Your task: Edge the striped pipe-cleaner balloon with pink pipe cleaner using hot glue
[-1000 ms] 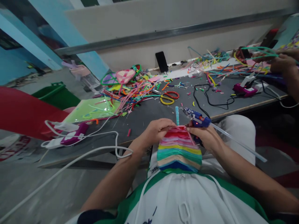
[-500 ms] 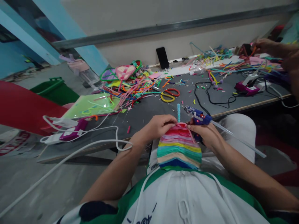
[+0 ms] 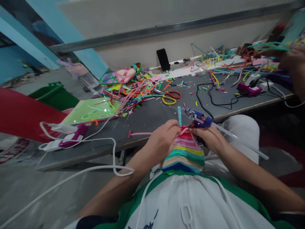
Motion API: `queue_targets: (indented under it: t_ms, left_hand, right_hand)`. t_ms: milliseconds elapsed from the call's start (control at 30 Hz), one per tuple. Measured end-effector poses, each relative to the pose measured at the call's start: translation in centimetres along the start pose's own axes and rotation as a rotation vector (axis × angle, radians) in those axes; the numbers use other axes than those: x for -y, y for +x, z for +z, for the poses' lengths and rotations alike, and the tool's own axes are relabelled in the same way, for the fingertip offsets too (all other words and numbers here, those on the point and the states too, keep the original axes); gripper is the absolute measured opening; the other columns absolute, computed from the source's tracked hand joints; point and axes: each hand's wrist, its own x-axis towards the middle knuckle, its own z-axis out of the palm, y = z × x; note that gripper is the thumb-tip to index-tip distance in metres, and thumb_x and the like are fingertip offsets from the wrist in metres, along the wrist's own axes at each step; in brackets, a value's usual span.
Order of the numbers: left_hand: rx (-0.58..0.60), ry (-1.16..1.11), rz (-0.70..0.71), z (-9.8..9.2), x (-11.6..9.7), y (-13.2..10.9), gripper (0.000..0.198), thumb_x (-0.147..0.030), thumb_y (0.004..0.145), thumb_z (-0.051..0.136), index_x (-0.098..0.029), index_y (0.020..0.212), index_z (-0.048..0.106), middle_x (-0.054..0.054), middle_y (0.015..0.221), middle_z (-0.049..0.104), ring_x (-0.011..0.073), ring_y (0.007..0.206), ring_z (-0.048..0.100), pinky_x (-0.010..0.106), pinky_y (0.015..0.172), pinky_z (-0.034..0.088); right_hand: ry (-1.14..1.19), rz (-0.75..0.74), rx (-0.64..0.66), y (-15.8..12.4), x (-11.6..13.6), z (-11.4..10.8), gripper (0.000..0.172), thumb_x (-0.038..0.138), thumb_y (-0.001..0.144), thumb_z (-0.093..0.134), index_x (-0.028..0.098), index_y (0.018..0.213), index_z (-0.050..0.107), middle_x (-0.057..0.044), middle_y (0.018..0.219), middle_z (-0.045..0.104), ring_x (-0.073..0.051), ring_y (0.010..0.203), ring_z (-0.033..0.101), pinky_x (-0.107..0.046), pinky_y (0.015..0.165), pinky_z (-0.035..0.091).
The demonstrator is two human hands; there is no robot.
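Observation:
A stack of rainbow-coloured felt layers (image 3: pixel 184 152) rests against my stomach, in my lap. My left hand (image 3: pixel 162 140) is closed, pinching the pink top edge of the stack, where a light-blue pipe cleaner (image 3: pixel 179 115) stands upright. On the other side of the stack, my right hand (image 3: pixel 206 136) is wrapped round a blue glue gun (image 3: pixel 198 118). The gun's nozzle points left toward the pipe cleaner, and a clear glue stick (image 3: pixel 240 140) juts out behind it.
On the grey table (image 3: pixel 152 116) lie a heap of coloured pipe cleaners (image 3: pixel 133 90), red and yellow rings (image 3: pixel 171 98), a black phone (image 3: pixel 163 59), black cable (image 3: pixel 214 100) and a purple glue gun (image 3: pixel 71 139) with white cord. Another person's hand (image 3: pixel 292 60) works at the far right. Left: red chair (image 3: pixel 21 114).
My left hand has slid down and right onto the stack's top edge, covering more of it. A pink pipe cleaner now shows on the table. The other person's hand now holds green strands.

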Motion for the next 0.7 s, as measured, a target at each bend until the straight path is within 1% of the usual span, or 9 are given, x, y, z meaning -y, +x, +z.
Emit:
queue_targets:
  t_ms: [100, 167, 233, 333, 467, 567, 700]
  left_hand:
    - [-0.012, -0.059, 0.009, 0.2, 0.0, -0.2, 0.020, -0.007, 0.086, 0.039, -0.016, 0.094, 0.055, 0.012, 0.110, 0.053, 0.0201, 0.107, 0.051, 0.033, 0.092, 0.044]
    - [-0.046, -0.101, -0.036, 0.3, 0.3, -0.2, 0.020, -0.008, 0.087, 0.038, -0.016, 0.095, 0.054, 0.012, 0.111, 0.052, 0.0190, 0.108, 0.050, 0.032, 0.093, 0.043]
    - [-0.079, -0.132, -0.110, 0.6, 0.8, -0.2, 0.018, -0.009, 0.088, 0.038, -0.016, 0.092, 0.054, 0.011, 0.109, 0.053, 0.0183, 0.106, 0.051, 0.031, 0.093, 0.042]
    - [-0.102, -0.170, -0.184, 1.4, 1.6, -0.1, 0.014, -0.012, 0.088, 0.041, -0.017, 0.089, 0.054, 0.009, 0.100, 0.057, 0.0179, 0.098, 0.054, 0.031, 0.087, 0.044]
    - [-0.097, -0.170, -0.231, 2.1, 2.8, 0.0, 0.014, -0.017, 0.089, 0.042, -0.017, 0.089, 0.055, 0.005, 0.089, 0.061, 0.0159, 0.083, 0.056, 0.028, 0.077, 0.044]
    - [-0.093, -0.167, -0.217, 2.2, 3.3, 0.0, 0.017, -0.017, 0.090, 0.041, -0.017, 0.094, 0.058, 0.004, 0.090, 0.063, 0.0150, 0.082, 0.058, 0.027, 0.076, 0.044]
    - [-0.176, -0.221, -0.169, 2.1, 3.1, 0.0, 0.019, -0.022, 0.089, 0.047, -0.018, 0.101, 0.061, 0.007, 0.101, 0.066, 0.0166, 0.095, 0.060, 0.029, 0.086, 0.045]
  right_hand:
    - [-0.001, -0.019, 0.017, 0.0, 0.2, 0.0, 0.016, 0.029, 0.064, 0.065, 0.017, 0.074, 0.060, 0.000, 0.070, 0.058, -0.014, 0.064, 0.050, -0.026, 0.057, 0.039]
    - [0.002, -0.025, 0.001, -0.1, 0.3, 0.0, 0.015, 0.028, 0.064, 0.065, 0.018, 0.073, 0.059, 0.001, 0.070, 0.058, -0.014, 0.066, 0.051, -0.026, 0.059, 0.040]
    - [0.012, -0.035, -0.011, -0.1, 0.4, 0.1, 0.015, 0.028, 0.064, 0.065, 0.019, 0.072, 0.058, 0.001, 0.070, 0.058, -0.015, 0.068, 0.053, -0.027, 0.061, 0.042]
    - [0.009, -0.047, -0.024, 0.0, 0.1, 0.0, 0.016, 0.029, 0.064, 0.066, 0.019, 0.072, 0.057, 0.001, 0.069, 0.057, -0.015, 0.067, 0.053, -0.027, 0.060, 0.042]
    - [-0.047, -0.064, -0.026, 0.3, -0.6, -0.3, 0.016, 0.031, 0.066, 0.064, 0.020, 0.076, 0.059, 0.001, 0.073, 0.060, -0.016, 0.070, 0.055, -0.027, 0.061, 0.042]
    - [-0.016, -0.054, -0.018, 0.5, -0.8, -0.4, 0.015, 0.031, 0.066, 0.065, 0.020, 0.075, 0.060, 0.001, 0.071, 0.060, -0.016, 0.068, 0.055, -0.028, 0.063, 0.042]
    - [0.033, -0.064, -0.008, 0.5, -0.8, -0.3, 0.014, 0.029, 0.066, 0.066, 0.020, 0.074, 0.059, 0.001, 0.072, 0.060, -0.017, 0.071, 0.056, -0.028, 0.065, 0.042]
